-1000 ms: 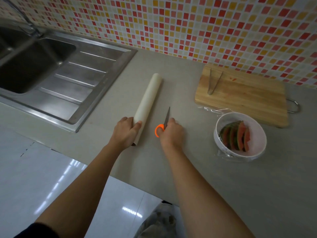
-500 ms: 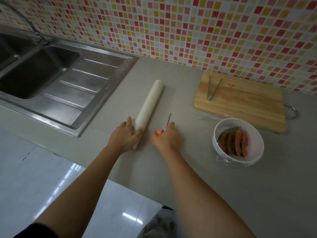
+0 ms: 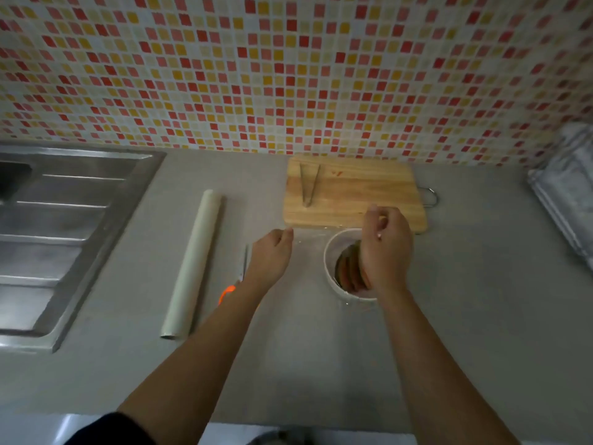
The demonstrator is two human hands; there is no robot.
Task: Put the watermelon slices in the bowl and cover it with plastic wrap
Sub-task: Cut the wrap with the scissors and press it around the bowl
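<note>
The white round bowl [image 3: 330, 261] sits on the smooth grey countertop [image 3: 465, 316], holding watermelon slices [image 3: 348, 271] that stand on edge, red flesh and dark rind showing. A clear, glossy sheet of plastic wrap [image 3: 309, 240] lies over its rim, wrinkled at the edges. The right hand [image 3: 386, 248] hovers over the bowl with its fingers curled, pinching the wrap's far edge; the left hand [image 3: 271, 255], just left of the bowl, pinches the wrap's near-left corner.

Behind the right hand lies a rectangular wooden cutting board [image 3: 369, 194] with metal tongs [image 3: 308, 184] on it, its front edge nearly touching the bowl. Under the left wrist lie orange-handled scissors [image 3: 236, 281], and further left a long pale roll of wrap [image 3: 192, 264]. Beyond that is the ribbed steel sink drainboard [image 3: 64, 239]. Right of the right hand the counter is open.
</note>
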